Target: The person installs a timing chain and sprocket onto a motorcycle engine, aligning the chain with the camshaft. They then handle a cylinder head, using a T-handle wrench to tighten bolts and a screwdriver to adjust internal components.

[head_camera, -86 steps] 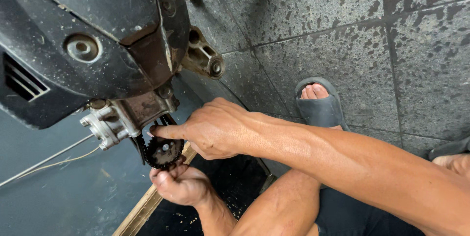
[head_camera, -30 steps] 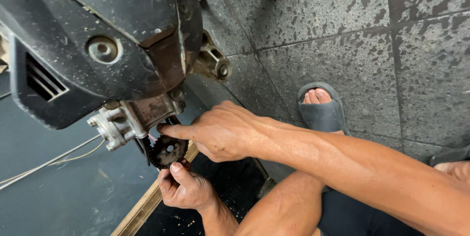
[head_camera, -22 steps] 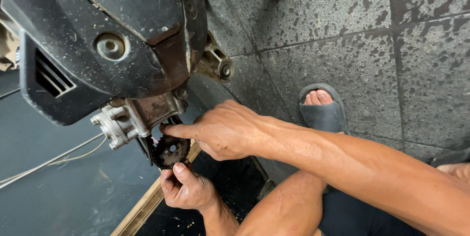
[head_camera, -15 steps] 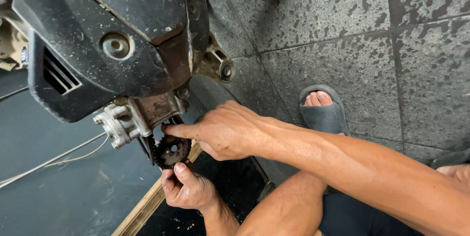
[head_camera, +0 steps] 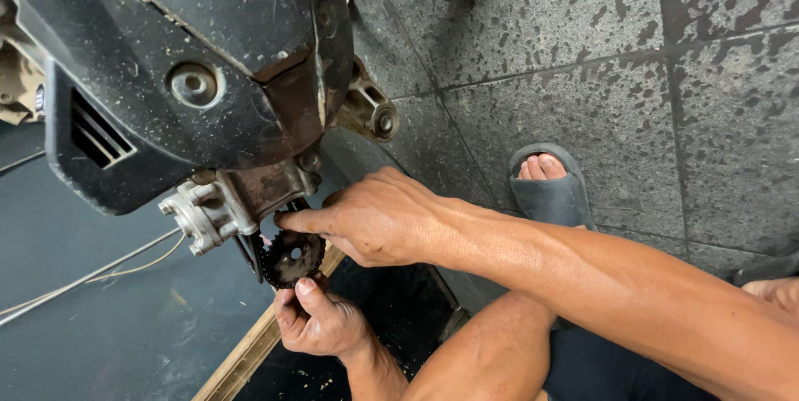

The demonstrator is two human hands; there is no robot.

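Since the earlier frame, my left thumb had climbed onto the lower rim of the toothed sprocket (head_camera: 290, 257), which sat under the black engine cover (head_camera: 191, 76). My left hand (head_camera: 320, 322) pinched that sprocket from below. My right hand (head_camera: 379, 218) pressed its forefinger against the top, fingers curled, holding nothing else.

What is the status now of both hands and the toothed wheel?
Right hand fingertip on top of black sprocket. Left hand thumb on its lower edge. Black engine cover and grey bracket crowd it from above.
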